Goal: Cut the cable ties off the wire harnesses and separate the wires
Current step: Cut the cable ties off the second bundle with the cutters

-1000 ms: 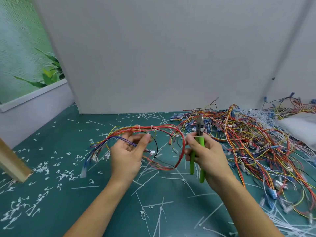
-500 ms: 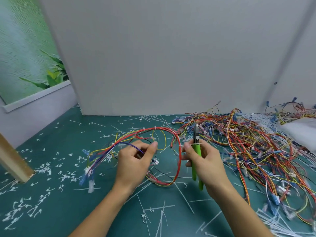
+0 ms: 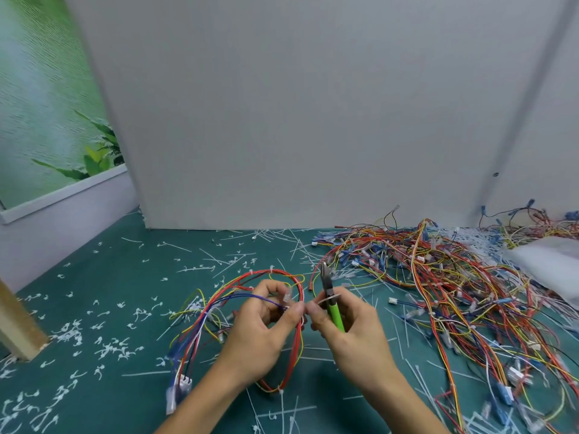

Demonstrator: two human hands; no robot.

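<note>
"Which step is this?"

"Between cuts, I'd say. There's one looped harness of red, yellow and blue wires [image 3: 272, 273] lifted off the dark green mat [image 3: 103, 286]. The left hand [image 3: 260, 336] has its thumb and fingers curled in, pinching a few strands where a purple-blue wire crosses the loop. The rest arches above that pinch and hangs below it, down past the wrist."

"And the other hand?"

"The right hand [image 3: 354, 330] is wrapped round the green-handled side cutters [image 3: 334, 313], blades pointing up and away from the pinch – not on any tie. One of its fingertips meets the left thumb right at the pinch, and a thin white strip lies across the cutters there (a freed tie, perhaps; it's too small to be sure). I can't tell if the blades are parted."

"So what's left on this one?"

"White cable ties [image 3: 252, 272] ring the arch above the grip, and another sits at the bottom of the loop. Next move, to my mind: tip the blades down to the nearest tie and catch only the strap, not the insulation, while the left hand keeps the bundle taut."

"Much more after that?"

"Plenty – a tangled heap of coloured wire harnesses [image 3: 438, 292] lies just right of the cutter hand. Snipped white tie ends [image 3: 109, 349] litter the mat left of the grip."
</note>
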